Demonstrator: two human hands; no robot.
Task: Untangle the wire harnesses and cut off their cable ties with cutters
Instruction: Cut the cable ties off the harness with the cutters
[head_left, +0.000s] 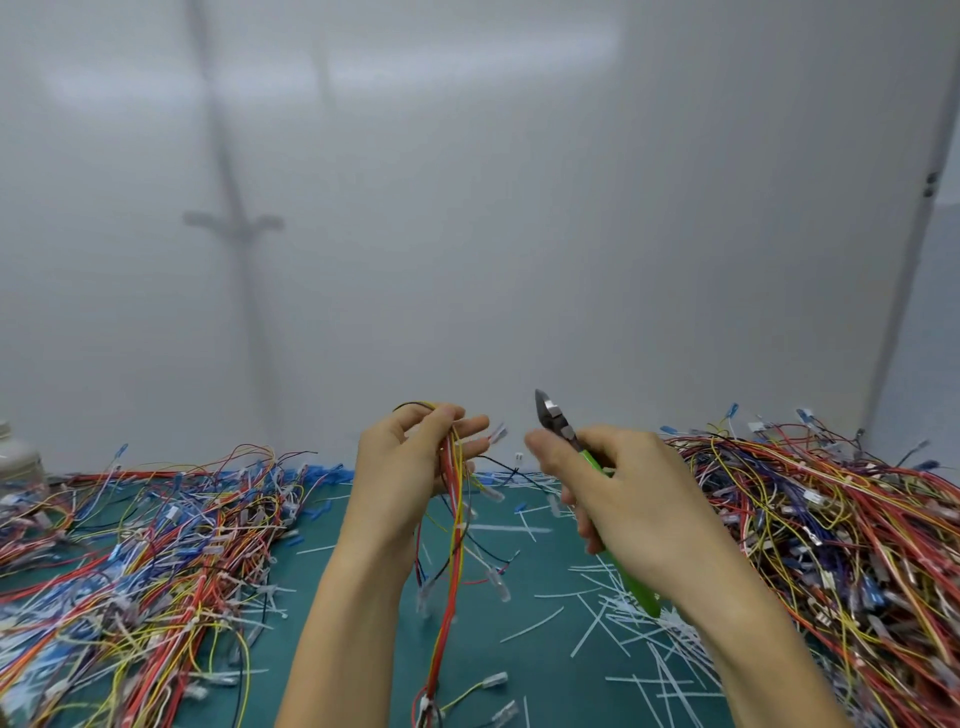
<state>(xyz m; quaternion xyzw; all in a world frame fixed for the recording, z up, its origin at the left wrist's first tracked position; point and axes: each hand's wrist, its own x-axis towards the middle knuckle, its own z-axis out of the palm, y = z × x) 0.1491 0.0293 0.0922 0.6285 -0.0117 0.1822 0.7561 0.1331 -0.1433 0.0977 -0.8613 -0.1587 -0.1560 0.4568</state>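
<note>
The left hand (410, 467) is gripping a wire harness (454, 545) near its top. The harness is hanging upright above the middle of the green worktop (519, 654). The right hand (623, 493) is clenching the green-handled cutters (558, 426), whose jaws are pointing up and leftward. They are near the harness, on its right, and not touching it. I cannot make out any tie on the harness. Harness piles (156, 561) are lying along both side edges.

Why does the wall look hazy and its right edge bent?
Head view: the wall shows soft glare bands near the top and a blurred shadow or reflection at left; the wide-angle lens bows the corner strip at right; the right hand is motion-smeared, while the cutters and the wire harness in the left hand look fairly sharp.
</note>
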